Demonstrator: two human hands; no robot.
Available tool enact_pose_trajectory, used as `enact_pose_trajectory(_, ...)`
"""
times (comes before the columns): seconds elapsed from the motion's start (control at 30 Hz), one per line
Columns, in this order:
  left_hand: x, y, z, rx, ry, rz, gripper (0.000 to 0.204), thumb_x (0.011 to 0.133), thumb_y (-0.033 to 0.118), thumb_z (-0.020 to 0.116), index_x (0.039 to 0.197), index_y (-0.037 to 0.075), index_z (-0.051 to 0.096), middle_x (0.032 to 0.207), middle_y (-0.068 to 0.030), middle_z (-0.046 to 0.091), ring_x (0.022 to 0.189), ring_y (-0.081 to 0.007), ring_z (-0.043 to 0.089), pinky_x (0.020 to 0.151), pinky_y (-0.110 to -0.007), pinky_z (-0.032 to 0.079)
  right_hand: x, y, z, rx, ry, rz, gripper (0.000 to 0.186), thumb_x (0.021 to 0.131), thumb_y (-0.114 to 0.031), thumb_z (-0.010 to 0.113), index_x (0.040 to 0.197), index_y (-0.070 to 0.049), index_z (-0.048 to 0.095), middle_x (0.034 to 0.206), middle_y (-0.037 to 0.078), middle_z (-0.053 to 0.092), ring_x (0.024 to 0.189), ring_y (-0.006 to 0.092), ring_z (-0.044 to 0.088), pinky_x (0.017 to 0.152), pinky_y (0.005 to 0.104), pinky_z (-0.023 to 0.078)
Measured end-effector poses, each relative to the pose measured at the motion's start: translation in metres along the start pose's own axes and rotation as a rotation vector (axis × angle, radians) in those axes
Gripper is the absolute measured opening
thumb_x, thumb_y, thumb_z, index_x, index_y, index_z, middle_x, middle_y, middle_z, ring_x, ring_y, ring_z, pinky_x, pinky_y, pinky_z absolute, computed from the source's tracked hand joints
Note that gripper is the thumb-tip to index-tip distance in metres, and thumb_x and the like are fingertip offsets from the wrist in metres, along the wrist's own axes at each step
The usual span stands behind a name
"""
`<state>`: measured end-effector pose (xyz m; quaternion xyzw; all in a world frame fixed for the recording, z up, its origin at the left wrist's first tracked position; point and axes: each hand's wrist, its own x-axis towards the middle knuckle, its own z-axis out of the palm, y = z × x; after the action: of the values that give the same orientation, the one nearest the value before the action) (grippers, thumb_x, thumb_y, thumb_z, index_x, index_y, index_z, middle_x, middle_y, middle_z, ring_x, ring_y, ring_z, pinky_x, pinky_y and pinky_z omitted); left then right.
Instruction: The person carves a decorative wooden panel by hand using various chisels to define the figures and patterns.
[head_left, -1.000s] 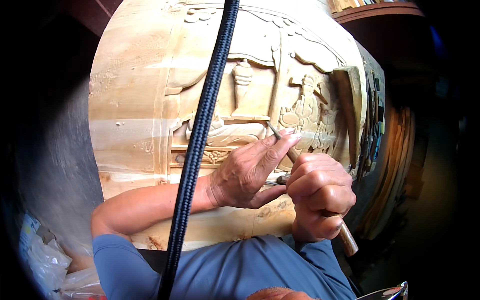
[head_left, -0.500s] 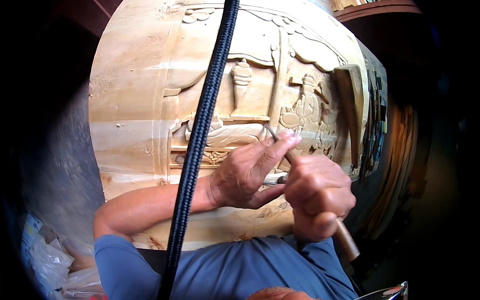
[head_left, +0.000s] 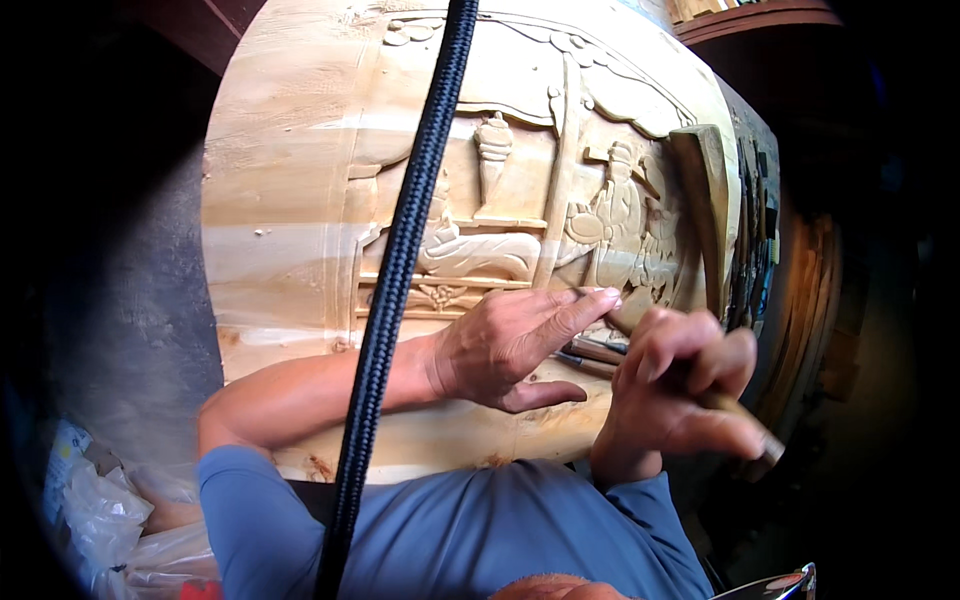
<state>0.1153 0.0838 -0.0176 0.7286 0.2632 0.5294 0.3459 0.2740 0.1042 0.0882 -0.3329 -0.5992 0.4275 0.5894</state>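
Observation:
A large pale wooden panel (head_left: 280, 180) carved in relief lies before me, showing robed figures, a draped canopy and a column. My left hand (head_left: 505, 345) rests low on the carving, fingers stretched out together and thumb apart. At its fingertips a short, thin dark tip shows; I cannot make out what it belongs to. Right of it, my right hand (head_left: 680, 385) is raised and slightly blurred, its fingers curled around a wooden-handled carving tool (head_left: 765, 455). That tool's handle end points to the lower right; its blade is hidden. Several carving tools (head_left: 595, 355) lie between my hands.
A dark, mallet-like wooden piece (head_left: 708, 210) lies at the panel's right, beside a row of slim tools (head_left: 755, 230). A black braided cable (head_left: 405, 250) crosses the view. Clear plastic bags (head_left: 105, 510) sit at lower left. Wooden strips (head_left: 805, 310) stand far right.
My right hand has moved right, away from the left, its grip looser and the tool turned with it. My left hand has shifted slightly right. The panel appears shifted slightly right in view.

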Motion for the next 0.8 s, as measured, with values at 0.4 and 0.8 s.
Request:
enact_pose_trajectory(0.4, -0.095, 0.04, -0.027, -0.136, 0.065, -0.368, 0.146, 0.071, 0.063, 0.102, 0.175, -0.003, 0.024, 0.171, -0.0249, 0.049, 0.151, -0.0335, 0.056, 0.124, -0.046, 0.048, 0.024, 0.035, 0.084, -0.565, -0.459, -0.412, 0.028, 0.087, -0.025, 0.084, 0.089, -0.007, 0.062, 0.071, 0.005, 0.059, 0.058, 0.0195, 0.064, 0.052, 0.0382, 0.051)
enact_pose_trajectory(0.8, -0.048, 0.045, -0.054, -0.637, 0.348, -0.864, 0.185, 0.037, 0.082, 0.104, 0.179, 0.006, 0.011, 0.184, -0.027, 0.023, 0.169, -0.0446, 0.031, 0.139, -0.055, 0.029, 0.003, 0.066, 0.141, -0.436, -0.595, -0.469, 0.055, 0.1, -0.059, 0.067, 0.085, -0.008, 0.055, 0.071, 0.008, 0.058, 0.062, 0.0242, 0.064, 0.056, 0.0402, 0.05)
